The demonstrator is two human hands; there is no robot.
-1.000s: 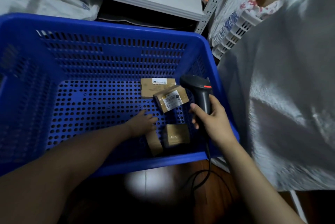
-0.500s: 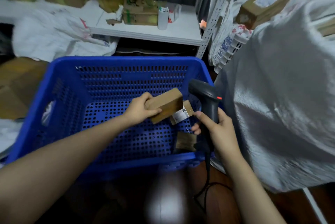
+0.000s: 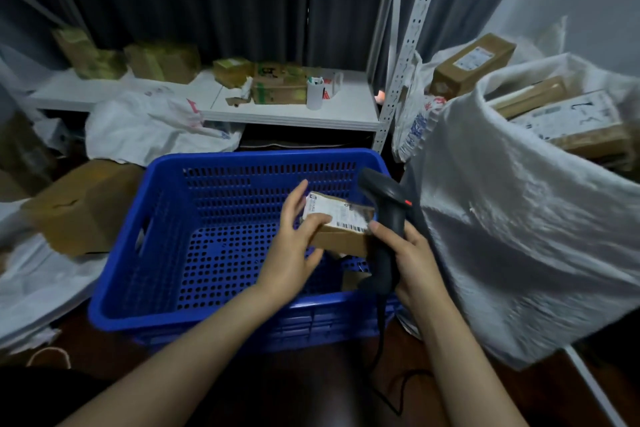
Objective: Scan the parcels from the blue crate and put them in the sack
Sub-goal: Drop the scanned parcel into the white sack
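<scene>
1. While the small brown cardboard parcel with a white shipping label [image 3: 341, 226] is held above the right half of the blue perforated plastic crate [image 3: 194, 246], the left hand [image 3: 294, 246] grasps it by its left end, thumb on the label and fingers beneath.
2. The right hand [image 3: 408, 253] is clenched round the grip of the black corded handheld barcode scanner [image 3: 386, 215]; the scanner head sits just beside the parcel's right end, and the forefinger rests near that corner of the parcel.
3. Judgement: the step in hand is the scan. The label faces up, while the scanner head looks to point past it, over the crate's far wall.
4. Risk: a failed read, caused by the scanner sitting too close and off-angle, or by the left thumb covering part of the label. The barcode strip along the label's near edge appears unobstructed.
5. Risk: the parcel tipping back into the crate, since only one end is gripped.
6. At least one further brown parcel [image 3: 353, 279] shows on the crate floor near the near right corner, partly hidden behind the scanner; the task is therefore unfinished.
7. The large white woven sack [image 3: 519, 226] stands just right of the crate, its mouth open, with boxes already inside. Risk: the scanner cable [image 3: 384, 357] hanging by the crate's near right corner could snag during transfer.
</scene>
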